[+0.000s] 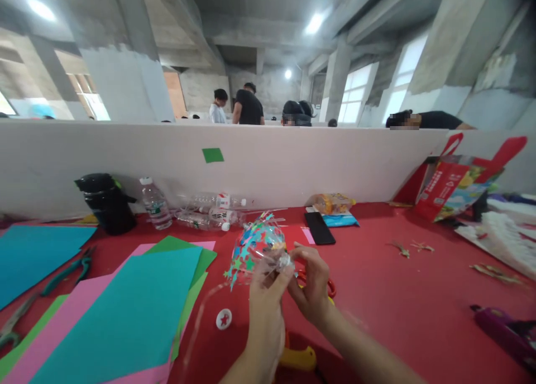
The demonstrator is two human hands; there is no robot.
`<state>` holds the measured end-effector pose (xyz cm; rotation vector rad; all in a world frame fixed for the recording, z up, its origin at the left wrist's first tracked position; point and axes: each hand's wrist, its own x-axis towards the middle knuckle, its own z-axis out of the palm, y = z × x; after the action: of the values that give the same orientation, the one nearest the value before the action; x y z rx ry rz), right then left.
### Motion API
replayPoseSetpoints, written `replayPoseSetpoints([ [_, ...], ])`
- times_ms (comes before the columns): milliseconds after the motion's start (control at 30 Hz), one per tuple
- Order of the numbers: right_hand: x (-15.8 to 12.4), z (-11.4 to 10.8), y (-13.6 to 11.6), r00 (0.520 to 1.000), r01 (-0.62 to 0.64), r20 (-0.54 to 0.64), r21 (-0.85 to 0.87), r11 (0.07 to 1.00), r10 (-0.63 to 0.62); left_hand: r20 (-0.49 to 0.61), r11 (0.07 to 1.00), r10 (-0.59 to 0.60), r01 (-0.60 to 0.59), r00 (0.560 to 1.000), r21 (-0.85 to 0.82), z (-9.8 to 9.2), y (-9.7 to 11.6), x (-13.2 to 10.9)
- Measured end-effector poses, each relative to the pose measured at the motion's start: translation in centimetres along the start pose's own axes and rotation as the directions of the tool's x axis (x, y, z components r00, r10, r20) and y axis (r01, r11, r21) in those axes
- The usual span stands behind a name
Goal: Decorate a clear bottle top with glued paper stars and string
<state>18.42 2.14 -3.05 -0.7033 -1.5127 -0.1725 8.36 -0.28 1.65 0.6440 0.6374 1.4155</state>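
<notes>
A clear plastic piece decorated with coloured paper stars and strips (pixel 256 243), apparently a cut bottle, lies tilted with its narrow end toward me. My left hand (pixel 268 294) is closed around that narrow end, thumb on top. My right hand (pixel 313 278) pinches at the same end from the right, its fingertips close to my left thumb. What lies between those fingertips is too small to make out. Below and behind my hands are a yellow-handled tool (pixel 300 359) and red loop handles (pixel 331 287), both partly hidden. A white disc with a red star (pixel 224 319) lies left of my left wrist.
Coloured paper sheets (pixel 125 311), pliers (pixel 79 268), a black flask (pixel 106 202) and several plastic bottles (pixel 156 205) are left. A phone (pixel 320 228), snack packet (pixel 334 203), red bag (pixel 456 183) and purple tool (pixel 502 331) lie right. A white partition (pixel 293 161) runs behind; people stand beyond.
</notes>
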Motion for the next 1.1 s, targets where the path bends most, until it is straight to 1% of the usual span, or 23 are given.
replayPoseSetpoints([
  [67, -0.3, -0.3, 0.0, 1.000, 0.027, 0.011, 0.007, 1.000, -0.027, -0.009, 1.000, -0.002, 0.002, 1.000, 0.031, 0.0, 0.2, -0.8],
  [167, 0.0, -0.8, -0.2, 0.997, 0.071, 0.014, 0.005, 0.997, -0.071, -0.049, 1.000, -0.020, 0.020, 0.999, 0.007, 0.4, 0.5, -1.6],
  [233, 0.5, -1.1, -0.4, 0.996, 0.091, 0.014, -0.008, 0.996, -0.091, -0.070, 0.999, -0.036, 0.034, 0.997, -0.027, 0.6, 0.6, -1.7],
  [300, 0.9, -1.2, -0.6, 0.996, 0.092, 0.016, -0.027, 0.995, -0.092, -0.057, 0.999, -0.040, 0.038, 0.998, -0.039, 0.8, 0.7, -1.5],
  [400, 1.1, -1.1, -0.6, 0.998, 0.064, 0.030, -0.059, 0.996, -0.063, 0.038, 0.998, -0.026, 0.028, 0.999, -0.048, 0.9, 0.7, -0.7],
  [467, 1.2, -0.9, -0.5, 0.999, 0.038, 0.041, -0.083, 0.996, -0.035, 0.061, 0.997, -0.021, 0.025, 0.998, -0.070, 1.0, 0.8, -0.2],
  [600, 2.3, -0.6, -0.3, 0.997, -0.035, 0.058, -0.139, 0.990, 0.044, -0.006, 0.990, -0.065, 0.064, 0.998, -0.126, 1.6, 1.6, 0.9],
  [700, 3.6, -0.6, -0.4, 0.993, -0.078, 0.072, -0.160, 0.984, 0.090, -0.004, 0.979, -0.114, 0.112, 0.993, -0.170, 2.2, 2.3, 1.5],
  [800, 4.6, -0.8, -0.6, 0.990, -0.079, 0.104, -0.166, 0.983, 0.097, 0.016, 0.967, -0.151, 0.151, 0.988, -0.206, 2.4, 2.5, 1.8],
  [900, 4.9, -1.3, -0.8, 0.985, -0.078, 0.136, -0.176, 0.981, 0.103, 0.019, 0.960, -0.180, 0.180, 0.983, -0.216, 2.3, 2.2, 2.1],
  [1000, 4.9, -1.6, -0.8, 0.981, -0.092, 0.152, -0.182, 0.979, 0.121, 0.011, 0.950, -0.242, 0.239, 0.970, -0.201, 2.1, 2.0, 2.3],
  [1100, 4.9, -2.0, -0.9, 0.974, -0.111, 0.175, -0.172, 0.979, 0.142, 0.003, 0.938, -0.289, 0.284, 0.957, -0.200, 2.2, 2.1, 2.1],
])
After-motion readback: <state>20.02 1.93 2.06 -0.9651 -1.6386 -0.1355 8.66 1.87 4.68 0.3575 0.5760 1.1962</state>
